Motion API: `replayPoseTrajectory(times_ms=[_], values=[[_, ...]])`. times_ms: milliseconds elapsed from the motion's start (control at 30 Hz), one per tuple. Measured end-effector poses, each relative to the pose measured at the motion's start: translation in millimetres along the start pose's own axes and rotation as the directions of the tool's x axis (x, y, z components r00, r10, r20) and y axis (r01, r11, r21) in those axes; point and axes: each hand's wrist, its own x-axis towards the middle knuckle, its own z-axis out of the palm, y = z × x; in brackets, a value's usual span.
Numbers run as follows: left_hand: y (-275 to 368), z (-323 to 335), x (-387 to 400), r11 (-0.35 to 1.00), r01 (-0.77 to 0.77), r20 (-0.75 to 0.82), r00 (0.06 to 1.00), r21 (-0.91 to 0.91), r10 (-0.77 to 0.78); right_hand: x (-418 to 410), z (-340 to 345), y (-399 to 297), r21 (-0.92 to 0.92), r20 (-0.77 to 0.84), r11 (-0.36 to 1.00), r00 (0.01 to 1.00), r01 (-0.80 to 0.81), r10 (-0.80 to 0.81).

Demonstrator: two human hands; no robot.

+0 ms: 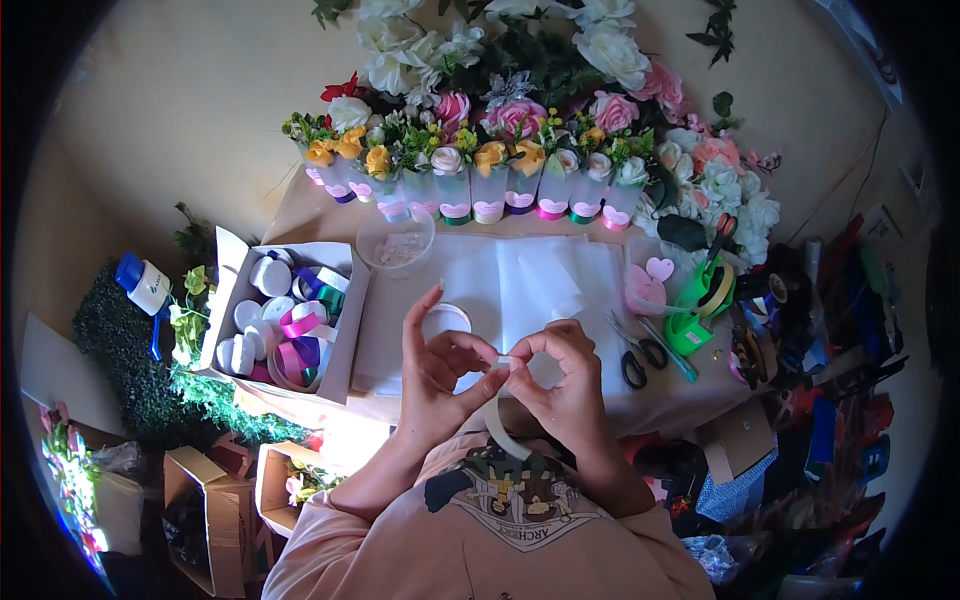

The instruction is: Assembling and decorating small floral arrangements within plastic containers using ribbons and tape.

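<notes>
Between the fingertips of my left hand [450, 360] and my right hand [561, 369] is a small white piece [505, 360], pinched from both sides. A cream ribbon strip [501, 431] hangs just below the fingers and curves down towards my shirt. Whether the ribbon and the white piece are joined is hidden by my fingers. Behind my left fingers, a round white object [448, 318] lies on translucent white sheets [480, 262]. Black-handled scissors [643, 361] rest to the right of my right hand.
On the left, an open white box [339, 360] holds white discs and coloured ribbons. A clear tub [396, 240] stands behind it. Several frosted cups with artificial flowers [489, 187] line the back. Pink heart tags [649, 285] and a green tape dispenser [690, 330] are on the right.
</notes>
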Motion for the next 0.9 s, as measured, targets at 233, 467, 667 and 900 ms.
replayPoseTrajectory(times_ms=[233, 467, 667, 900], values=[[5, 3, -1, 0.992, 0.091, -0.063, 0.993, -0.091, -0.097, -1, 5, -8, 0.001, -0.136, 1.000, 0.990, -0.031, 0.030], [8, 0, -2, 0.987, 0.080, -0.095, 0.991, -0.140, -0.093, 2, 6, -10, -0.271, -0.061, 0.943, 0.974, 0.194, -0.218], [3, -8, -3, 0.998, 0.048, -0.089, 0.995, -0.050, -0.053, 6, 12, -3, -0.264, -0.021, 0.947, 0.980, 0.185, -0.198], [3, -25, -1, 0.991, -0.050, -0.075, 0.995, 0.123, 0.060, 31, 21, 1, -0.117, 0.156, 0.976, 0.974, 0.184, -0.165]])
